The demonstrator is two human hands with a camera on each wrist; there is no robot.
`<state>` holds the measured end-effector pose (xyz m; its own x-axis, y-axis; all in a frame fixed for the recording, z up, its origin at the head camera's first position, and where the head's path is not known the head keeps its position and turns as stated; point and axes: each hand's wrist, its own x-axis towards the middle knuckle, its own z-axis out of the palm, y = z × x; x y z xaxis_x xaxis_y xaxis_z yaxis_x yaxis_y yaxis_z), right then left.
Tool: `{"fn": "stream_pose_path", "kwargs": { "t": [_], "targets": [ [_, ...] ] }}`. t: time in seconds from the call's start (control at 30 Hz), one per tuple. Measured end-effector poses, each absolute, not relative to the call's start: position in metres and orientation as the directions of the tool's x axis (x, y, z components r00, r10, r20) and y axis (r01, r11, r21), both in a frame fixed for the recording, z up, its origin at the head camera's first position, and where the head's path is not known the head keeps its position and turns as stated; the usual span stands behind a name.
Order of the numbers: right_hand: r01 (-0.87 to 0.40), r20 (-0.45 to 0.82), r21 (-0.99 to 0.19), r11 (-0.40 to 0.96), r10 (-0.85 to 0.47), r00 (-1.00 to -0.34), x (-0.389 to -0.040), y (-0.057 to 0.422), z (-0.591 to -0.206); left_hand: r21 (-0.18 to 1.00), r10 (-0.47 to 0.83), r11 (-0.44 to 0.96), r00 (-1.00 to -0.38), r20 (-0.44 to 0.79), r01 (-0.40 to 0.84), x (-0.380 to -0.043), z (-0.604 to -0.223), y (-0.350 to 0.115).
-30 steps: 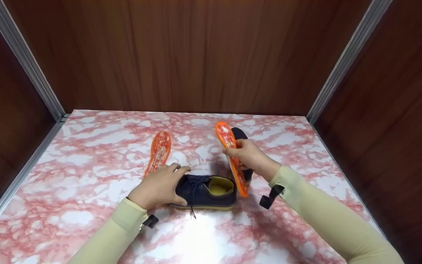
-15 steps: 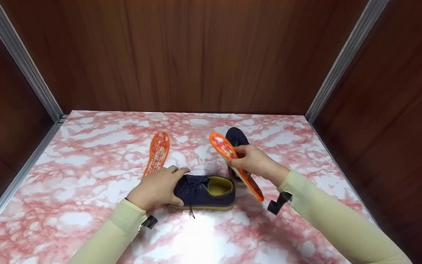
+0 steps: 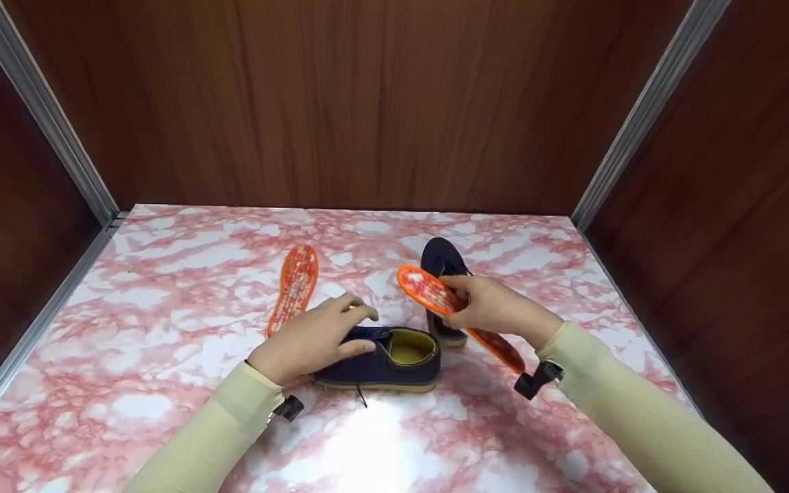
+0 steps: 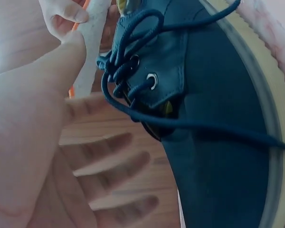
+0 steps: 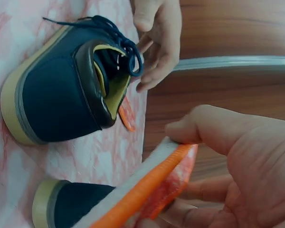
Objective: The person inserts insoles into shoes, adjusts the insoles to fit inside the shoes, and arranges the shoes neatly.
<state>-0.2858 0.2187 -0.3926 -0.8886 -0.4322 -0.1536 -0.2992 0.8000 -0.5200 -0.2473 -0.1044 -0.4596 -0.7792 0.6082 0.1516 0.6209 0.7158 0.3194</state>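
Insole (image 3: 295,284), orange-edged, red-and-white patterned face up, flat on the marbled red-and-white tabletop (image 3: 141,404), its near end partly hidden by a hand. Left hand (image 3: 309,339), holding nothing, fingers spread and lightly bent, over the toe and laces of a shoe; whether it touches cannot be told. First shoe (image 3: 377,373), navy with tan sole, upright on the tabletop, toe pointing left; dark laces looped, one end trailing down the near side; ankle opening facing up, its yellow lining in view, the toe end of the interior hidden. Second insole (image 3: 429,289), matching, white on its reverse, tilted, in front of the second shoe and right of the first. Second shoe (image 3: 441,253), navy, standing on the tabletop, toe pointing away; opening masked by insole and hand, contents cannot be told. Right hand (image 3: 497,308), pinching the second insole mid-length between thumb and fingers.
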Motion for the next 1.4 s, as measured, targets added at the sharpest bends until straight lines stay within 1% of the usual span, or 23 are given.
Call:
{"fn": "stream_pose_path", "kwargs": {
  "t": [0.23, 0.37, 0.47, 0.53, 0.7, 0.83, 0.93, 1.03, 1.1, 1.23, 1.4],
  "targets": [
    [-0.305, -0.183, -0.463, 0.832, -0.427, -0.886, -0.285, 0.221, -0.391, 0.252, 0.696, 0.596, -0.647, 0.311, 0.762, -0.251, -0.458, -0.090],
    [-0.305, -0.189, -0.461, 0.833, -0.428, -0.884, -0.284, 0.218, -0.394, 0.201, 0.731, 0.555, -0.589, 0.345, 0.807, -0.250, -0.455, -0.082],
    [-0.308, -0.193, -0.461, 0.832, -0.432, -0.881, -0.284, 0.214, -0.396, 0.156, 0.754, 0.553, -0.571, 0.324, 0.819, -0.248, -0.451, -0.075],
    [-0.309, -0.198, -0.459, 0.833, -0.435, -0.879, -0.282, 0.212, -0.397, 0.130, 0.763, 0.565, -0.576, 0.294, 0.815, -0.248, -0.449, -0.071],
    [-0.309, -0.201, -0.445, 0.841, -0.430, -0.880, -0.280, 0.206, -0.401, 0.052, 0.765, 0.617, -0.614, 0.192, 0.785, -0.246, -0.448, -0.063],
    [-0.317, -0.192, -0.434, 0.843, -0.431, -0.882, -0.278, 0.203, -0.403, -0.005, 0.767, 0.630, -0.622, 0.156, 0.776, -0.244, -0.450, -0.061],
    [-0.337, -0.179, -0.438, 0.834, -0.448, -0.876, -0.277, 0.200, -0.405, -0.012, 0.762, 0.643, -0.639, 0.107, 0.765, -0.243, -0.451, -0.060],
    [-0.347, -0.175, -0.428, 0.835, -0.453, -0.874, -0.277, 0.197, -0.408, 0.008, 0.741, 0.671, -0.671, 0.029, 0.742, -0.243, -0.452, -0.058],
    [-0.341, -0.180, -0.417, 0.842, -0.444, -0.878, -0.277, 0.195, -0.410, 0.012, 0.727, 0.687, -0.687, 0.001, 0.727, -0.242, -0.454, -0.058],
    [-0.336, -0.182, -0.399, 0.853, -0.433, -0.883, -0.276, 0.191, -0.411, -0.001, 0.710, 0.704, -0.704, -0.012, 0.710, -0.242, -0.456, -0.058],
    [-0.333, -0.173, -0.391, 0.858, -0.424, -0.889, -0.275, 0.189, -0.412, 0.020, 0.720, 0.694, -0.694, 0.010, 0.720, -0.241, -0.456, -0.061]
  ]
}}
